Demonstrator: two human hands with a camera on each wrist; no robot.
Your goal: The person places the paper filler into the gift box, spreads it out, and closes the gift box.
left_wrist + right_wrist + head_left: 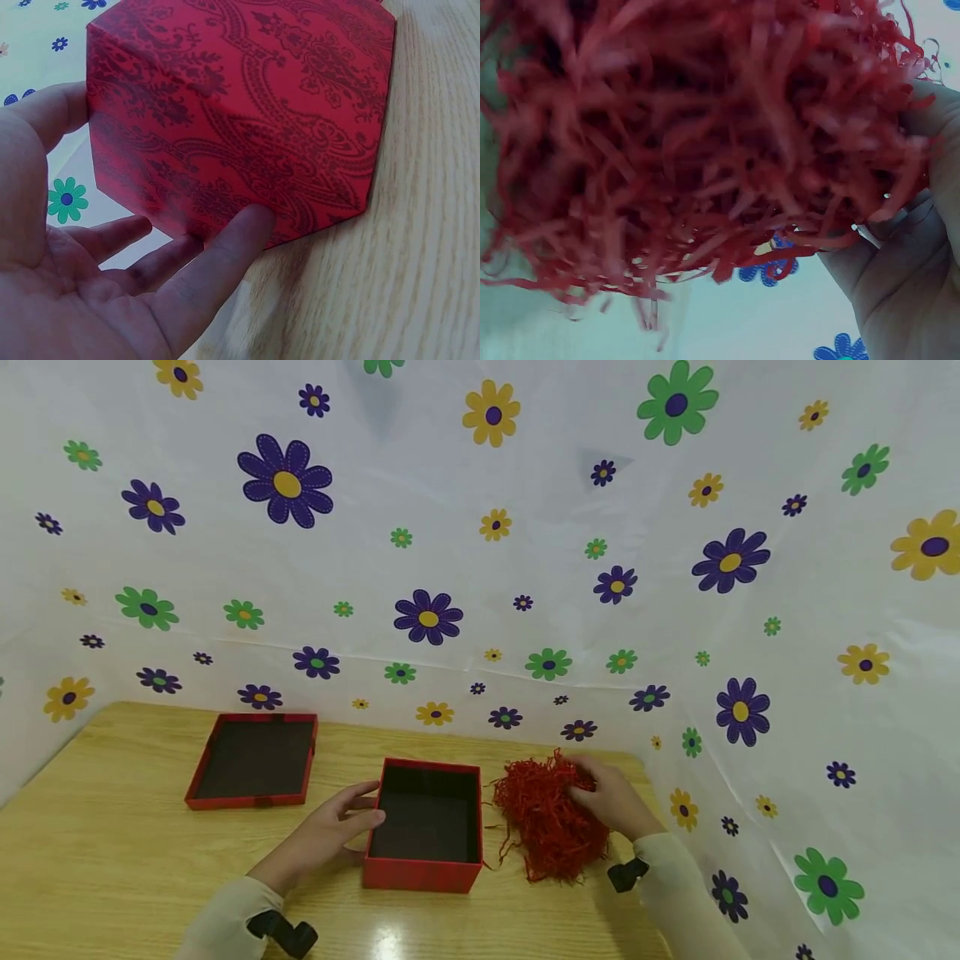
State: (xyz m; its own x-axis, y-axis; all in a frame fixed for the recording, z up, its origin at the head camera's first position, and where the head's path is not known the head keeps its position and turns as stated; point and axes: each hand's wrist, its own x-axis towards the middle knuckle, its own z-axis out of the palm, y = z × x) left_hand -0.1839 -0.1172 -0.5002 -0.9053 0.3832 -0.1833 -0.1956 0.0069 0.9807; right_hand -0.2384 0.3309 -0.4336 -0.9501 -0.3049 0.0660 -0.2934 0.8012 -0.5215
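Observation:
A red open-topped box point(423, 874) with a black inside stands on the table; dark paisley patterning covers its red side point(247, 120) in the left wrist view. My left hand point(330, 827) holds the box at its left wall, thumb over the rim and the other fingers against the outside. To the right lies a fluffy heap of red shredded paper point(551, 818), loose strands around it. My right hand point(611, 793) grips the heap at its upper right side, fingertips buried in the strands. In the right wrist view, the shredded paper point(705, 150) hides most of the fingers.
A shallow red lid point(258, 760) with a black inside lies at the back left of the wooden table point(112, 843). White flower-print sheeting point(360, 560) rises behind the table and along its right side. Each wrist wears a black mount point(283, 933).

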